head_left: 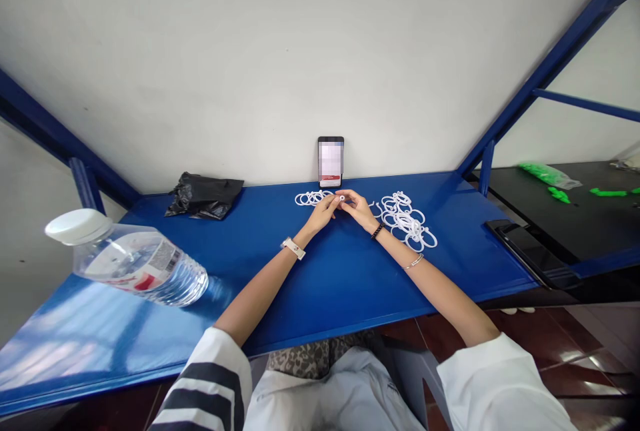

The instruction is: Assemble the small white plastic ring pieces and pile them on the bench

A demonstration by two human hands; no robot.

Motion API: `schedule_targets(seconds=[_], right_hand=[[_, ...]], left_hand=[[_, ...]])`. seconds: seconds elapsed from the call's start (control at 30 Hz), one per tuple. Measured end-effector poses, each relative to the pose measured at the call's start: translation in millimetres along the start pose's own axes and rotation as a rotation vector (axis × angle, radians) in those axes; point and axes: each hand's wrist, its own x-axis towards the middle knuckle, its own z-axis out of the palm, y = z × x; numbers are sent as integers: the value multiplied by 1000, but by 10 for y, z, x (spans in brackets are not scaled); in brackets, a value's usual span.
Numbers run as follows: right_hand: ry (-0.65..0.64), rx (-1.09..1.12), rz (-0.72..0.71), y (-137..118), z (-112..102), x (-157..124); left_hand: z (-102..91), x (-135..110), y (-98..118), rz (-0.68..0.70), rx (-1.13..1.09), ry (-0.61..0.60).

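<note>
Two bare hands meet over a long blue table with a smooth top [345, 284], their fingertips together around a small white round piece [342, 198], most of it hidden by the fingers. The right hand [359, 208] has its thumb and forefinger closed on this piece; the left hand [321, 214] has its fingers drawn together and reaching it from the other side, though whether they grip it I cannot tell. Just beyond the left hand lies a small group of thin white rings [314, 198], overlapping on the tabletop. Beside the right forearm, a larger tangled heap of thin white rings [407, 221] spreads over the same surface. Behind the hands, a black phone with a lit screen [331, 161] stands propped against the pale plain wall [320, 51]. Toward the left, a crumpled black plastic bag [205, 196] lies near the wall, and closer to the person stands a clear plastic bottle with a white cap [145, 264].
</note>
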Motion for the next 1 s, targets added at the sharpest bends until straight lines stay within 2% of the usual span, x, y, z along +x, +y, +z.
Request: schedule_targets(seconds=[0.2, 0.53, 0.77, 1.0], right_hand=[[31, -45, 2, -23, 1, -11], [-39, -29, 34, -55, 30, -19], [-110, 160, 154, -124, 38, -19], [-67, 411, 303, -138, 67, 24]], left_hand=[[-10, 8, -1, 29, -7, 27], [-18, 0, 63, -123, -154, 55], [-28, -15, 114, -206, -217, -26], [-36, -20, 172, -233, -253, -140]])
